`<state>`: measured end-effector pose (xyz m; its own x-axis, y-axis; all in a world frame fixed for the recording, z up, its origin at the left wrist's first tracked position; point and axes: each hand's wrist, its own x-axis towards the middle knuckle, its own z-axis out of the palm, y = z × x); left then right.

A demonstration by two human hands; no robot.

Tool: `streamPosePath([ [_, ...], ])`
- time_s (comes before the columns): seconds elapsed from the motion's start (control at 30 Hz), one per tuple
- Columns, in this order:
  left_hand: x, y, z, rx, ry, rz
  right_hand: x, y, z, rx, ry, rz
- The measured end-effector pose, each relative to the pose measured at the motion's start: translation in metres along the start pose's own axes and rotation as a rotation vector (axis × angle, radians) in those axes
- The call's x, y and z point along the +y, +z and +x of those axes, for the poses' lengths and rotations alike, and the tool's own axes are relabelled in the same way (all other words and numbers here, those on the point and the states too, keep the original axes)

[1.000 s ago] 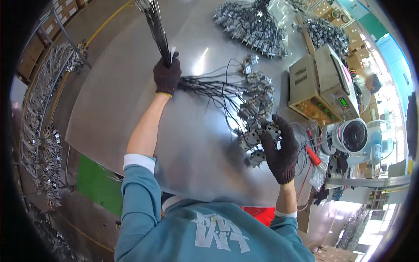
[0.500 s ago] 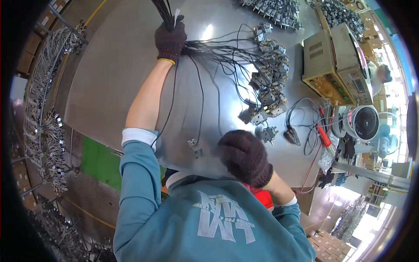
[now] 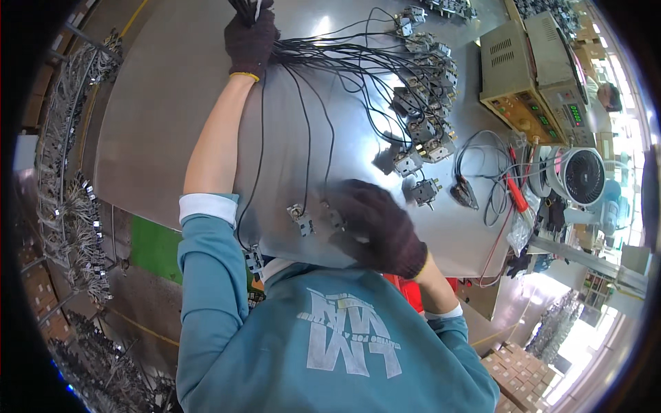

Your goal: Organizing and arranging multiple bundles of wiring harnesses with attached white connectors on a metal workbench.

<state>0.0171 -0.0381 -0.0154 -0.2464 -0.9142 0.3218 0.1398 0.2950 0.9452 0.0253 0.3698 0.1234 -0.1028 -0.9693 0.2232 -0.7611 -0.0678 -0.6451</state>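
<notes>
My left hand (image 3: 249,43), in a dark knitted glove, is closed round a bundle of black cables (image 3: 242,9) at the far side of the metal table. From its fist the cables fan right to a cluster of small metal switch-like parts (image 3: 430,89). Separate cables run toward me, one ending in a metal part (image 3: 301,221) on the table and another in a metal part (image 3: 254,259) at the near edge by my left sleeve. My right hand (image 3: 379,227), gloved alike, is beside a third, blurred part (image 3: 333,217); motion smears its fingers, and contact is unclear.
Two bench instruments (image 3: 516,82) with lit displays stand at the right. Near them lie test leads (image 3: 465,193), a red-handled tool (image 3: 516,196) and a small fan (image 3: 582,175). Racks of hanging cables (image 3: 65,206) stand beyond the left edge. A person (image 3: 607,96) is at the far right.
My left hand has shifted slightly left and farther away with the cables. My right hand has moved slightly away from me, and the blurred part beside it now shows. The near-edge part has come into view.
</notes>
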Motion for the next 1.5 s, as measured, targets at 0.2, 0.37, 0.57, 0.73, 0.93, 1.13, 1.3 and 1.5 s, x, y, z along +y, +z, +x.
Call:
streamPosePath([
  [0.2,0.011,0.004,-0.001,0.005,-0.067,0.046,0.035,-0.038,-0.056,0.498,0.302,-0.475],
  [0.37,0.021,0.012,-0.006,0.004,-0.147,-0.086,0.064,-0.026,-0.086,0.305,0.676,-0.236],
  [0.57,0.024,0.008,-0.004,0.016,-0.165,-0.106,0.049,-0.028,-0.073,0.161,0.459,0.035],
  [0.73,0.014,-0.003,0.001,-0.068,-0.011,-0.016,0.033,-0.003,-0.044,0.010,0.152,-0.023],
  [0.93,0.012,0.000,0.001,-0.017,-0.065,-0.062,0.013,0.019,-0.015,-0.209,0.231,-0.342],
  [1.13,0.030,0.013,-0.006,0.030,-0.215,-0.031,0.009,0.004,-0.020,-0.156,0.142,0.003],
  [1.3,0.030,0.009,-0.007,-0.006,-0.166,-0.060,0.041,-0.024,-0.055,0.304,0.614,0.148],
  [1.5,0.021,0.007,-0.004,-0.023,-0.132,-0.113,0.055,-0.020,-0.052,0.269,0.630,-0.322],
])
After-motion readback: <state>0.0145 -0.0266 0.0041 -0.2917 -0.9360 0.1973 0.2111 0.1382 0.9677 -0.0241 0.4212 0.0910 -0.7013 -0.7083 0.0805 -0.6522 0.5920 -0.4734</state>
